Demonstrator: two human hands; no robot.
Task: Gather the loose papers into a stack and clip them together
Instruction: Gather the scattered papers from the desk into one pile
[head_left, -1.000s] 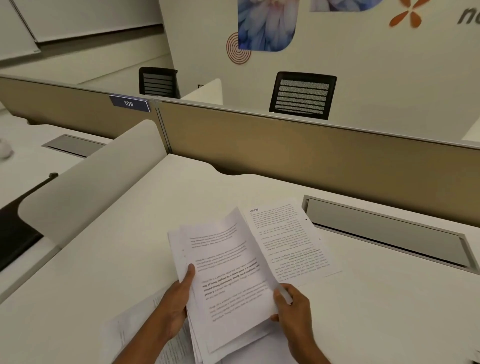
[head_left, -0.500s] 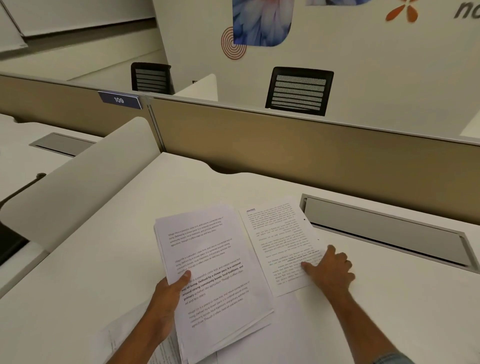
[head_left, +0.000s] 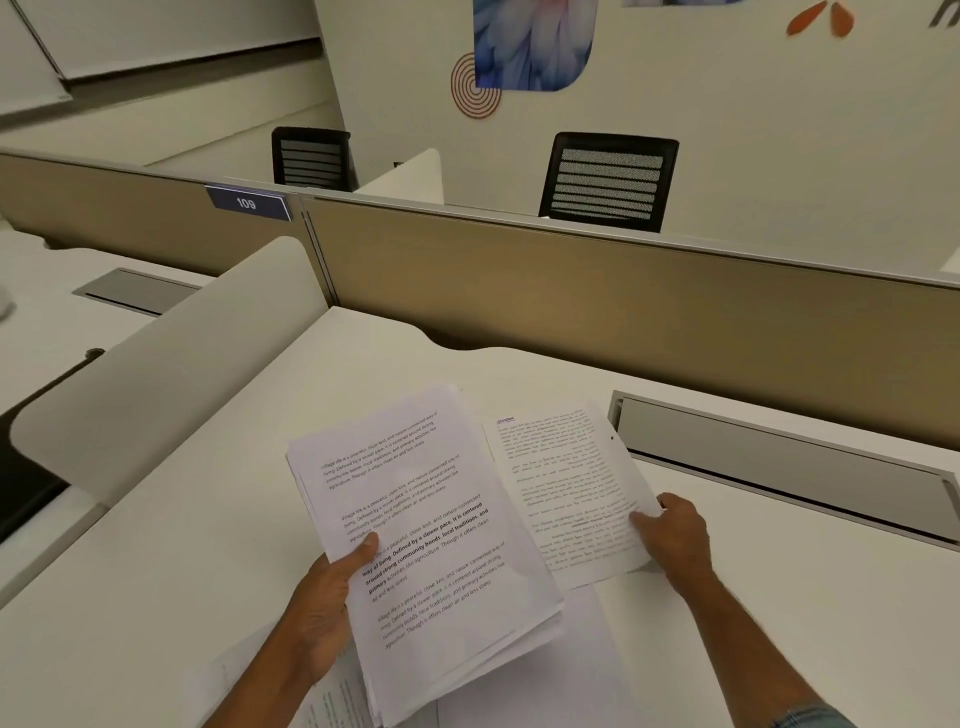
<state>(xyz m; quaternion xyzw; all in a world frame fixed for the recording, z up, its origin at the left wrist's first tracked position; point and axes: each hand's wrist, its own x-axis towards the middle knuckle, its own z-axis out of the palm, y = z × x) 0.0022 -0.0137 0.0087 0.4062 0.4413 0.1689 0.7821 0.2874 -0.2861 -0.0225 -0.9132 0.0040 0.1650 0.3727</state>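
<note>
My left hand (head_left: 324, 603) grips a stack of printed papers (head_left: 431, 530) by its left edge, thumb on the top sheet, holding it tilted above the white desk (head_left: 218, 530). To the right, a single printed sheet (head_left: 563, 488) lies by the stack. My right hand (head_left: 675, 535) pinches that sheet at its right edge, and the edge is lifted slightly off the desk. More loose sheets (head_left: 332, 701) lie on the desk under the stack, near my left wrist. No clip is in sight.
A grey cable tray lid (head_left: 779, 462) is set into the desk just right of the single sheet. A tan partition (head_left: 571, 291) closes the far side, and a curved white side divider (head_left: 156, 374) stands on the left. Two black chairs stand beyond the partition.
My right hand let go of the stack, reached right to the single sheet, pressed on it, and now pinches its right edge, lifting it. The left hand keeps holding the stack.
</note>
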